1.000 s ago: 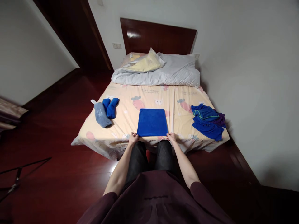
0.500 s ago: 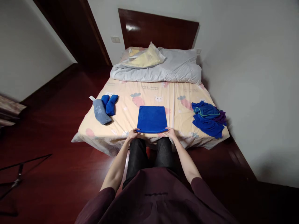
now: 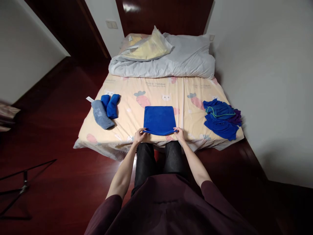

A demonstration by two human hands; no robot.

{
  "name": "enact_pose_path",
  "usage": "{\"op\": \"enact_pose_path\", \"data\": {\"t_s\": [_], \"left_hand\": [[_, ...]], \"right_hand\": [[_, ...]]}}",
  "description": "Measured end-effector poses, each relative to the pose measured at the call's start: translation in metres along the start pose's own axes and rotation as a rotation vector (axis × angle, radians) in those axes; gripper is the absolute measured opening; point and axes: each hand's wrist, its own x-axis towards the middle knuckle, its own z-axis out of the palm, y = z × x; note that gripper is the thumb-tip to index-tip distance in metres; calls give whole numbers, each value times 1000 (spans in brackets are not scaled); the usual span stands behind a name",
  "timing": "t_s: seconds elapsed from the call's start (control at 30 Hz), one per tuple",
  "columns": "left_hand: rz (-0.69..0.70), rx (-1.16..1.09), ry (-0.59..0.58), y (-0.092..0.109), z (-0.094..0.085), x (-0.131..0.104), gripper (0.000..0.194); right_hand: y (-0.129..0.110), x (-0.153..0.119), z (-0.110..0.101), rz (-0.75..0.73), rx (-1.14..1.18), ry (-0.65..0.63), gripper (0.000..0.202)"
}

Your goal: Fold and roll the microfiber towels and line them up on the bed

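Observation:
A blue towel (image 3: pixel 159 118) lies flat as a near-square at the foot of the bed, its near edge raised slightly and sagging in the middle. My left hand (image 3: pixel 139 135) pinches the near left corner. At the near right corner, my right hand (image 3: pixel 179 134) has its fingers closed on the same edge. To the left rest a grey-blue rolled towel (image 3: pixel 102 116) with a white tag and a blue roll (image 3: pixel 113 106) bent double. On the right is a crumpled pile of blue cloths (image 3: pixel 220 118), with some purple and a green trim showing.
The bed (image 3: pixel 129 114) has a cream sheet with carrot and rabbit prints. A grey quilt (image 3: pixel 193 62) and a pale yellow pillow (image 3: pixel 150 49) lie at its head, by the dark headboard (image 3: pixel 166 16). A black metal stand (image 3: pixel 24 182) is on the floor at left.
Both hands have lifted the towel's near edge a little, and it now sags between them. The camera view has tilted down and come closer to the bed.

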Motion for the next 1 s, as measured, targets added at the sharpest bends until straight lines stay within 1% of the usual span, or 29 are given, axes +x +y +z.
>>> {"op": "enact_pose_path", "data": {"t_s": [0.07, 0.2, 0.27, 0.37, 0.63, 0.83, 1.0], "left_hand": [[-34, -5, -19, -4, 0, 0, 24], [-68, 46, 37, -7, -1, 1, 26], [-73, 53, 44, -7, -2, 1, 29], [-71, 62, 42, -5, -5, -1, 34], [-91, 99, 95, -2, -9, -5, 36], [-214, 57, 73, -4, -5, -15, 37], [-192, 58, 65, -1, 2, -19, 34]], "right_hand": [[0, 0, 2, 17, 28, -13, 12], [-3, 1, 4, 98, 5, 52, 10], [-5, 2, 5, 123, -20, 82, 15], [-7, 1, 5, 131, -30, 95, 24], [-8, -11, 1, 133, -116, 50, 42], [-10, -16, -2, 165, -163, 79, 48], [-8, -19, 2, 193, -169, 115, 44]]}}
